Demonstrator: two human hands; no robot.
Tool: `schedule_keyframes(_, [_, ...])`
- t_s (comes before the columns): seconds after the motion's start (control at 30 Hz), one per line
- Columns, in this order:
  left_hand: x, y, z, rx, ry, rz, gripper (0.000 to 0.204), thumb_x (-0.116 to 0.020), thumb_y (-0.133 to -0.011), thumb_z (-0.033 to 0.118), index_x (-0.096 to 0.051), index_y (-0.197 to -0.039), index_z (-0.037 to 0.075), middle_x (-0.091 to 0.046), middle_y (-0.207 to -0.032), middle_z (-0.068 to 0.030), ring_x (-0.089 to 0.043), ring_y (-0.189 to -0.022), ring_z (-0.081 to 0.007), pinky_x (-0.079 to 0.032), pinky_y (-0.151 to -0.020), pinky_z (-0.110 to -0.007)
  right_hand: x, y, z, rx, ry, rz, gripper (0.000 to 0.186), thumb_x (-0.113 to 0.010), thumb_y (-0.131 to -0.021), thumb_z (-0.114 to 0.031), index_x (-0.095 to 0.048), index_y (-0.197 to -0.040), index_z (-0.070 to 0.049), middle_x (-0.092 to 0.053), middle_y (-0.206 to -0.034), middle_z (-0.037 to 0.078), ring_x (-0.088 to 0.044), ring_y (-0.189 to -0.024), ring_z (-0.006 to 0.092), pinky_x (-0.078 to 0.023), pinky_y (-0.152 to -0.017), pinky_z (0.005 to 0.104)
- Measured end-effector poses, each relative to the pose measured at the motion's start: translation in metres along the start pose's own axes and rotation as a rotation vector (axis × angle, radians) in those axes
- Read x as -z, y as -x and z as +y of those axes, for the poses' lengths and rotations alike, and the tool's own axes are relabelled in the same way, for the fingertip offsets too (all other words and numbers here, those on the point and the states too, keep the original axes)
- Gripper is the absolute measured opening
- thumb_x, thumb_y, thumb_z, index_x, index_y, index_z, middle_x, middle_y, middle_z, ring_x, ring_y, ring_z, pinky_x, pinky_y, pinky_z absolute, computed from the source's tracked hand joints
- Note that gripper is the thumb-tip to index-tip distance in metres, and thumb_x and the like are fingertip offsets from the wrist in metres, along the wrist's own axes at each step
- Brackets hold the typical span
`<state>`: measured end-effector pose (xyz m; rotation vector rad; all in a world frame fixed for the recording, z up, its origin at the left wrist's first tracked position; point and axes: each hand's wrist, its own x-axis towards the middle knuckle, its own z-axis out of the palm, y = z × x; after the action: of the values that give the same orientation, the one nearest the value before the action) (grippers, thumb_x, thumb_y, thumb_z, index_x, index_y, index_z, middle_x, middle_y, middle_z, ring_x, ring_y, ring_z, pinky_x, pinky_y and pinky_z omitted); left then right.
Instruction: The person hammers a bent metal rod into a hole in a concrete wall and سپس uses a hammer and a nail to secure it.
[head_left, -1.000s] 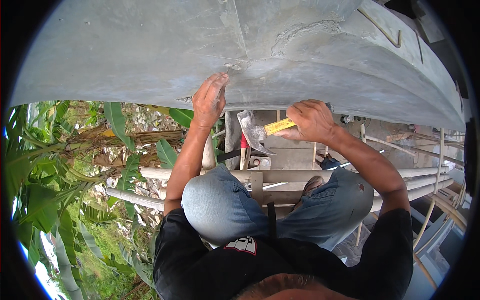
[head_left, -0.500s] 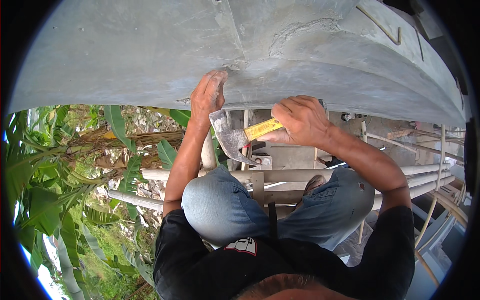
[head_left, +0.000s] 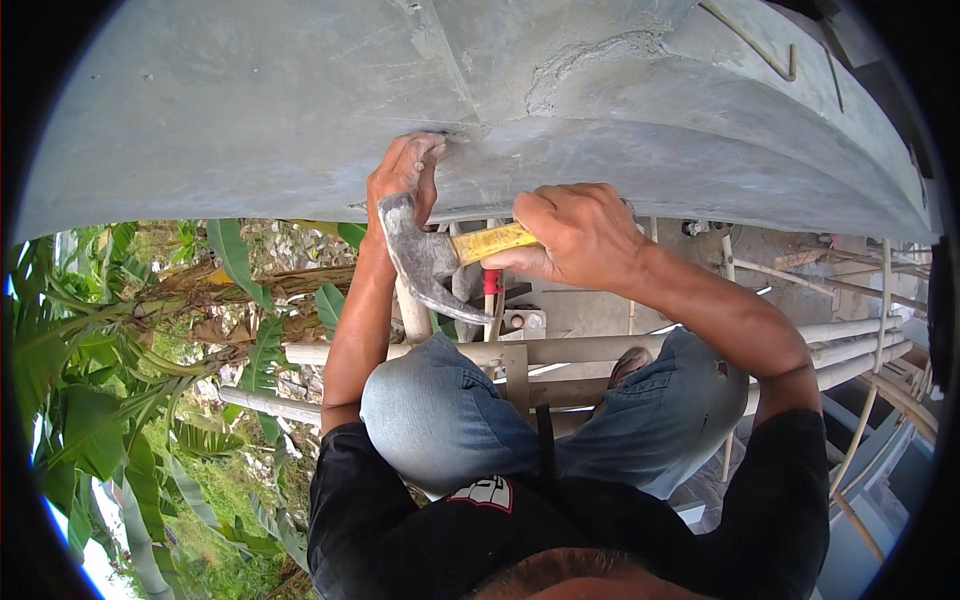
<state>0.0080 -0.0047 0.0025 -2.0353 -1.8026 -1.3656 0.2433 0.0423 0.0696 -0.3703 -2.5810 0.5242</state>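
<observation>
In my right hand (head_left: 585, 232) is a claw hammer (head_left: 428, 258) with a worn grey head and a yellow handle. My fingers wrap round the handle, and the thumb lies along it. The hammer head is in front of my left wrist in the picture, its curved claw pointing down and right. My left hand (head_left: 408, 165) is raised to the grey concrete wall (head_left: 300, 120), fingertips bent together beside a small rough patch (head_left: 455, 136). Whatever those fingers pinch, if anything, is hidden. Both hands look dusty.
Bamboo scaffold poles (head_left: 590, 350) cross below and in front of my bent knees (head_left: 440, 395). Banana plants (head_left: 90, 400) grow at the left. A bent metal rod (head_left: 760, 50) sticks out at the upper right of the concrete. The ground shows far below, between the poles.
My right hand has carried the hammer left, and its head now overlaps my left wrist and palm in the picture. My left hand stays at the wall, a little further left in view.
</observation>
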Motion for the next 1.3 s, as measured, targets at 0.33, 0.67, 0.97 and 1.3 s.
schedule_keyframes(0.33, [-0.007,0.0,0.005,0.032,0.033,0.012,0.023,-0.064,-0.08,-0.008,-0.065,-0.1,0.002,-0.066,-0.097,-0.0143,-0.067,-0.087,-0.0281,-0.055,-0.073,-0.035,-0.003,0.0,0.009,-0.136,0.018,-0.107,0.054,-0.063,-0.086,-0.054,-0.054,-0.073,-0.002,-0.059,-0.059,0.014,-0.059,-0.047,0.0331,-0.047,-0.046,0.0424])
schedule_keyframes(0.67, [-0.03,0.048,0.001,-0.108,0.023,-0.109,0.062,-0.065,-0.055,-0.014,-0.062,-0.114,0.005,-0.062,-0.114,-0.0129,-0.063,-0.101,-0.0313,-0.055,-0.083,-0.038,0.011,0.063,0.045,-0.047,0.121,-0.253,0.048,-0.071,-0.078,-0.048,-0.051,-0.073,-0.004,-0.055,-0.062,0.011,-0.056,-0.054,0.0314,-0.045,-0.052,0.0407])
schedule_keyframes(0.97, [-0.034,0.043,0.0,-0.08,-0.05,-0.086,0.059,-0.069,-0.06,-0.007,-0.061,-0.117,0.008,-0.062,-0.114,-0.0102,-0.063,-0.1,-0.0294,-0.055,-0.083,-0.038,0.001,0.074,0.057,0.015,0.12,-0.21,0.051,-0.072,-0.077,-0.052,-0.051,-0.071,-0.006,-0.055,-0.061,0.01,-0.057,-0.052,0.0296,-0.045,-0.049,0.0395])
schedule_keyframes(1.3, [-0.037,0.044,0.0,-0.135,-0.121,-0.121,0.057,-0.067,-0.067,-0.006,-0.063,-0.121,0.014,-0.063,-0.112,-0.0108,-0.065,-0.1,-0.0294,-0.056,-0.08,-0.037,-0.01,0.05,0.051,0.066,0.346,-0.178,0.056,-0.071,-0.071,-0.059,-0.047,-0.067,-0.009,-0.048,-0.059,0.005,-0.054,-0.051,0.0234,-0.046,-0.049,0.0348])
